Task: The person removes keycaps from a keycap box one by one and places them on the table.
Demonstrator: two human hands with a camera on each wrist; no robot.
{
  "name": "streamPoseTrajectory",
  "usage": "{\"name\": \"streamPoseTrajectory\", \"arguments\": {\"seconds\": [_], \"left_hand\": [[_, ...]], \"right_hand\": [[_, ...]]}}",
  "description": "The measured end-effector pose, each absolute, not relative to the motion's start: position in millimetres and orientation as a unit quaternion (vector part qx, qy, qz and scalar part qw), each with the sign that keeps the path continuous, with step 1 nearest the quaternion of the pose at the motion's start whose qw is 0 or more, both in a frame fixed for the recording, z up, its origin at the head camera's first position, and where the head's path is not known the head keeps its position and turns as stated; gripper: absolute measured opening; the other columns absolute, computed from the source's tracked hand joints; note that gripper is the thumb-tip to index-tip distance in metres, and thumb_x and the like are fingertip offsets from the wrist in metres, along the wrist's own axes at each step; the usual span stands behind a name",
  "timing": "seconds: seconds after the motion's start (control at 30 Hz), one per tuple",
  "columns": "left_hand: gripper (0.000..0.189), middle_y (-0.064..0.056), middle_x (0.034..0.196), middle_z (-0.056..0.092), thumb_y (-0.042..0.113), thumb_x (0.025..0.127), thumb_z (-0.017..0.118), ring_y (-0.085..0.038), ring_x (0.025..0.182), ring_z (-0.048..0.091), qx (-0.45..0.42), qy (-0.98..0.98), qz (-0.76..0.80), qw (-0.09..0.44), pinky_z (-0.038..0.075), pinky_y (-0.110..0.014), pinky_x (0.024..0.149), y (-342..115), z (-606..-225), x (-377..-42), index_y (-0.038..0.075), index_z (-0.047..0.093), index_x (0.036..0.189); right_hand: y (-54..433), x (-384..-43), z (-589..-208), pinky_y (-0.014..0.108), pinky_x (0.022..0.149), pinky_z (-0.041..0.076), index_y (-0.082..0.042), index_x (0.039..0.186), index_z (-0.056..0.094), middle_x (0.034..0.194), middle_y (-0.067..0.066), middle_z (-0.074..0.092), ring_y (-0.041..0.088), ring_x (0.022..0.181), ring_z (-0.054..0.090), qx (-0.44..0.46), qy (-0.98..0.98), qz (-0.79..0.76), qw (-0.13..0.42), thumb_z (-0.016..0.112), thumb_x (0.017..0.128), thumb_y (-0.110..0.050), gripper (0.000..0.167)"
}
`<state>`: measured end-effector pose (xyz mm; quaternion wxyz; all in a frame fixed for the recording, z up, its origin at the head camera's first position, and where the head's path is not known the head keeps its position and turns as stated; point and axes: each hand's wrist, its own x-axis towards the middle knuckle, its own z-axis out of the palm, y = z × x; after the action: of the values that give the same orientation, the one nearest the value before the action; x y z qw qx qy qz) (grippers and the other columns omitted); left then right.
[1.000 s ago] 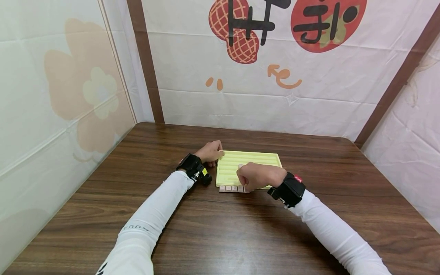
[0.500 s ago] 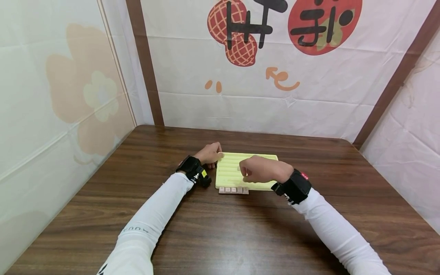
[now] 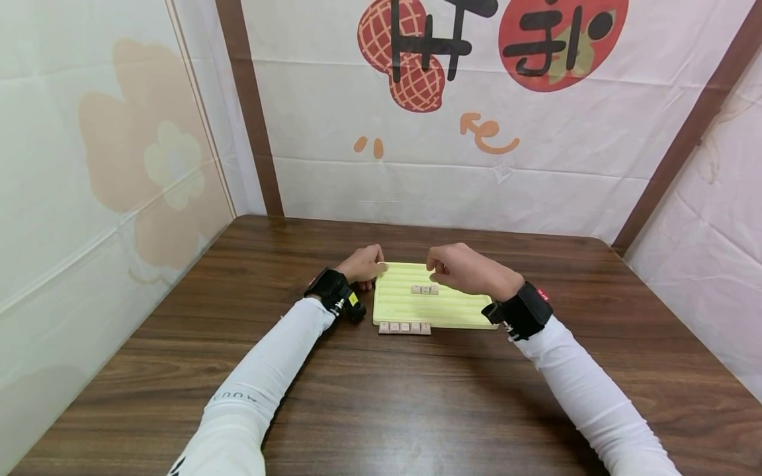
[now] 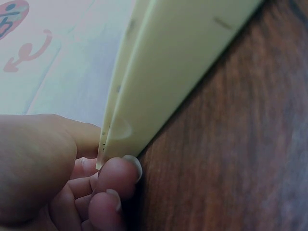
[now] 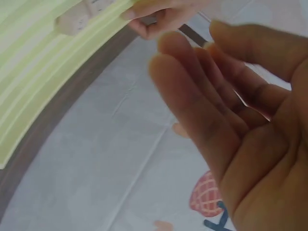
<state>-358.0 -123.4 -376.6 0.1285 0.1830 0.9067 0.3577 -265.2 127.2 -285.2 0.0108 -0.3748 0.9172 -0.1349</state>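
Note:
A pale yellow ridged tray [image 3: 395, 305] lies on the wooden table. Its far left corner is pinched by my left hand [image 3: 362, 264], thumb on top and fingertips against the side wall [image 4: 163, 72] in the left wrist view. On the tray's middle ridges sit three light keycaps [image 3: 424, 289] in a short row. Several more keycaps [image 3: 405, 328] line up along the tray's front edge, at its left. My right hand [image 3: 467, 268] hovers over the tray's far right part. In the right wrist view its fingers [image 5: 192, 106] are loosely bent, thumb apart, holding nothing.
The brown wooden table [image 3: 381, 396] extends around the tray on all sides. A white printed cloth [image 3: 321, 185] hangs behind the table's far edge, with further cloth walls at left and right. Black wrist cameras are strapped to both wrists.
My right hand has lifted from the tray's front edge and moved away and to the right, uncovering the three keycaps on the tray. My left hand stays at the corner.

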Motion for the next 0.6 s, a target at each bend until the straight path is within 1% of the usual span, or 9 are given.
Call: {"name": "streamPoseTrajectory", "arguments": {"seconds": [0.07, 0.23, 0.43, 0.6], "left_hand": [[0.017, -0.009, 0.076, 0.056, 0.024, 0.102, 0.047, -0.019, 0.055, 0.056, 0.183, 0.906, 0.358, 0.129, 0.049, -0.029, 0.049, -123.7, -377.7, -358.2, 0.008, 0.046, 0.101], [0.017, -0.009, 0.076, 0.056, 0.025, 0.102, 0.047, -0.019, 0.055, 0.057, 0.186, 0.906, 0.359, 0.123, 0.049, -0.029, 0.049, -124.4, -379.1, -357.7, 0.008, 0.047, 0.101], [0.016, -0.009, 0.078, 0.056, 0.024, 0.102, 0.047, -0.020, 0.055, 0.057, 0.187, 0.908, 0.355, 0.122, 0.048, -0.029, 0.049, -124.1, -378.5, -357.8, 0.008, 0.047, 0.100], [0.017, -0.009, 0.077, 0.055, 0.024, 0.102, 0.047, -0.020, 0.055, 0.057, 0.186, 0.910, 0.348, 0.126, 0.048, -0.028, 0.048, -123.9, -377.6, -359.8, 0.007, 0.047, 0.101]], "right_hand": [[128.5, -268.5, -288.1, 0.030, 0.074, 0.051, -0.008, 0.110, 0.061, 0.093, 0.004, 0.065, 0.012, 0.080, 0.061, -0.368, 0.919, -0.142, 0.007, 0.059, 0.095, -0.010, 0.015], [131.5, -278.6, -298.6, 0.032, 0.080, 0.054, -0.007, 0.113, 0.061, 0.104, 0.009, 0.066, 0.019, 0.092, 0.065, -0.349, 0.926, -0.144, 0.002, 0.060, 0.095, -0.011, 0.018], [135.7, -289.6, -310.7, 0.035, 0.087, 0.054, -0.004, 0.121, 0.059, 0.119, 0.018, 0.064, 0.027, 0.107, 0.064, -0.332, 0.931, -0.151, 0.029, 0.060, 0.095, -0.010, 0.027], [137.6, -295.8, -319.6, 0.033, 0.090, 0.053, 0.000, 0.125, 0.057, 0.124, 0.020, 0.061, 0.029, 0.109, 0.063, -0.339, 0.928, -0.149, 0.044, 0.059, 0.095, -0.009, 0.032]]}}
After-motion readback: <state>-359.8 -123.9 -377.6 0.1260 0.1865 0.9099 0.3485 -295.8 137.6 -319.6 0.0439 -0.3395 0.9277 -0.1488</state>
